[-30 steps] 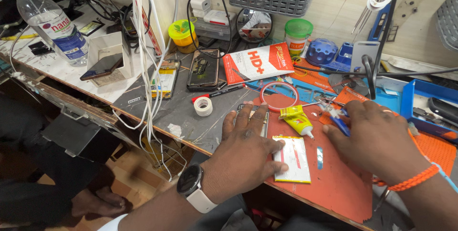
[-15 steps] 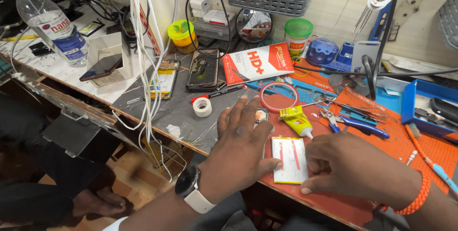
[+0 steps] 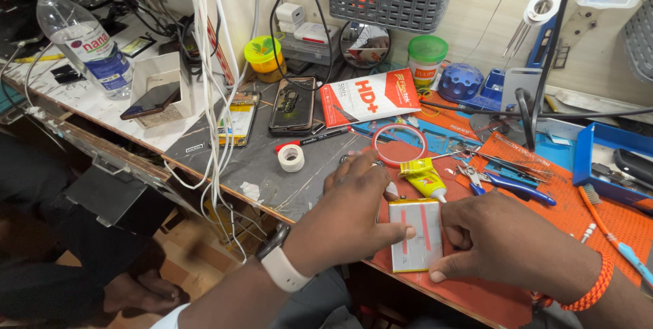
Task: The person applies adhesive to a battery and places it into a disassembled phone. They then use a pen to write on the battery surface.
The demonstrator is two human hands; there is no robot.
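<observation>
Left hand [image 3: 347, 217]: bare, no rings in view.
Left wrist: smartwatch [image 3: 273, 244] with a dark case on a white band, worn just behind the hand.
Left sleeve: a white cuff edge [image 3: 170, 317] shows well back along the forearm.
Right hand [image 3: 507, 240]: bare.
Right wrist: braided orange cord bracelet [image 3: 590, 289] behind the hand.

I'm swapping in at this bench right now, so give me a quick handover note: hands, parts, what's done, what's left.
Left hand: flat on the red mat, fingertips on the silver battery, which has red strips on its face.
Right hand: fingers curled against the battery's right edge.
Yellow glue tube lies just above the battery; blue-handled pliers right of it.
Done: battery lies flat on the mat.
Left: battery is not in any phone.
</observation>
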